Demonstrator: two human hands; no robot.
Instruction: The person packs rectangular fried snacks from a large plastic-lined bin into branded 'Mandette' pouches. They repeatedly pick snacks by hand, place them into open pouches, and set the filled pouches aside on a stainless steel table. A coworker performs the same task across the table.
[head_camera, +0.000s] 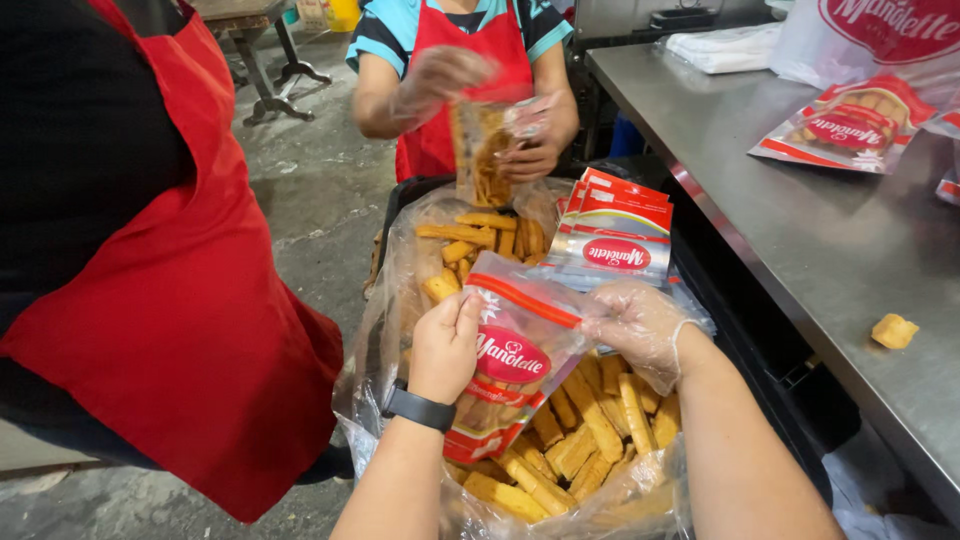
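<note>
Nearest the camera, the person's two hands share one clear packet with red trim, held over a big plastic-lined bin of golden toasted sticks. Left hand, bare and wearing a dark wristband, is clamped on the packet's left edge, thumb in front. Right hand, in a thin clear glove, pinches the packet's upper right corner, so the two hands stand apart with the mouth of the packet between them. Some sticks already show inside the packet's lower half. The loose sticks in the bin are too many to count; they fill it from the near rim to the far one, leaving little open room around the hands.

Just beyond the right hand, a stack of flat empty packets leans at the bin's right rim; several, the exact count cannot be told. To the right runs a steel desk, its near edge close beside the bin. One broken piece of toast lies alone on it, one filled packet lies further back, and much of the surface between is bare.

At the bin's far rim a second person in a red apron holds one packet of sticks with both hands. A third person in a red apron stands at the left, over bare concrete floor.
</note>
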